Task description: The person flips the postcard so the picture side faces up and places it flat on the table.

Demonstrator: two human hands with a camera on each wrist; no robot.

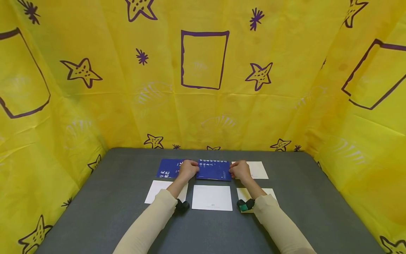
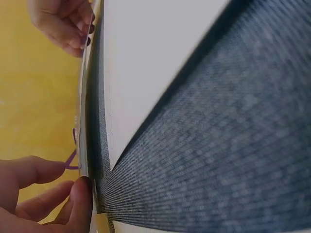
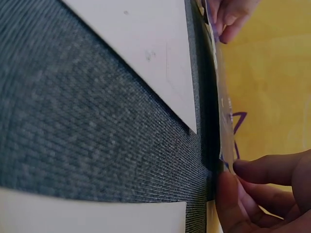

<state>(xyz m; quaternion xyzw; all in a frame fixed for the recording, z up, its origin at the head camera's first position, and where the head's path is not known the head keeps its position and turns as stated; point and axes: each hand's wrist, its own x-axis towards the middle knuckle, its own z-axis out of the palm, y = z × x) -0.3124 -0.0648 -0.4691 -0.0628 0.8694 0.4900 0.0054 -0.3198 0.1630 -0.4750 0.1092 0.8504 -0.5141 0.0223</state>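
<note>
A blue card [image 1: 214, 171] with white print lies level in the middle of the back row. My left hand [image 1: 189, 170] pinches its left edge, thumb and fingertips close to the corner. At the opposite edge my right hand [image 1: 240, 170] pinches it too. Both wrist views show the card edge-on as a thin strip [image 2: 83, 121], slightly off the dark surface, with thumb and fingers [image 3: 262, 170] at its end. Left of it is another blue card [image 1: 168, 169], partly covered by my left hand. A white card [image 1: 257, 170] lies to the right, behind my right hand.
In the front row lie a white card [image 1: 157, 188] at left, partly under my left forearm, a white card [image 1: 211, 197] in the middle and a cream card [image 1: 269, 192] under my right forearm. The dark grey table [image 1: 95, 204] is enclosed by yellow patterned cloth [image 1: 203, 106].
</note>
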